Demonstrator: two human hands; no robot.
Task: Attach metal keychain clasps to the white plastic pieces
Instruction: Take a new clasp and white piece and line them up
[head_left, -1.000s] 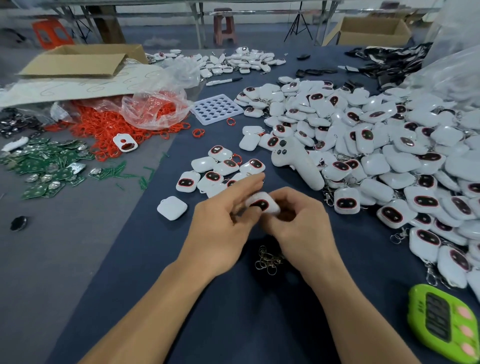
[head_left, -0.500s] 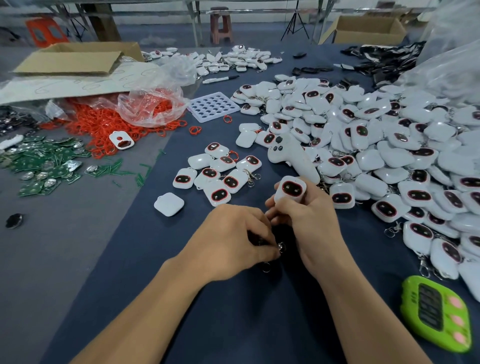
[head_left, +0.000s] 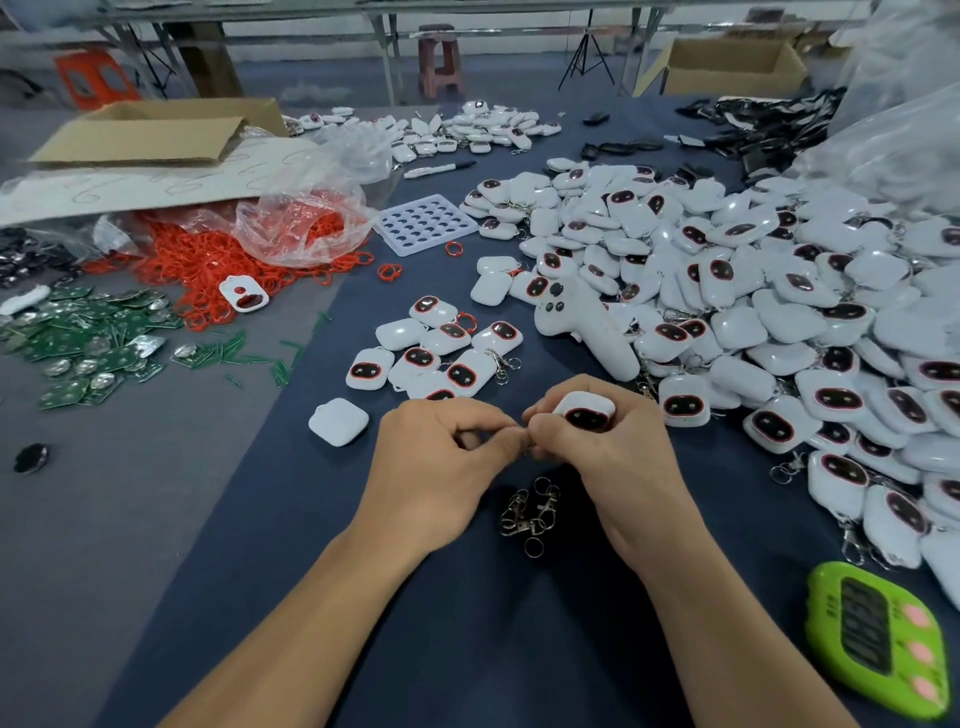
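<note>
Here right hand (head_left: 613, 457) grips white piece (head_left: 587, 410); left hand (head_left: 441, 467) pinches clasp (head_left: 529, 448); timer (head_left: 872, 634) digits unreadable.

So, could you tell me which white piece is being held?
The white piece in the right hand, dark face showing; every other one lies on the table.

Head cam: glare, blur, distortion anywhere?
Head view: soft glare on the heap of white plastic pieces; edges stretched and soft, as at the green plastic timer; left hand and right hand sharp, the small metal clasp pinched between them barely resolved.
</note>
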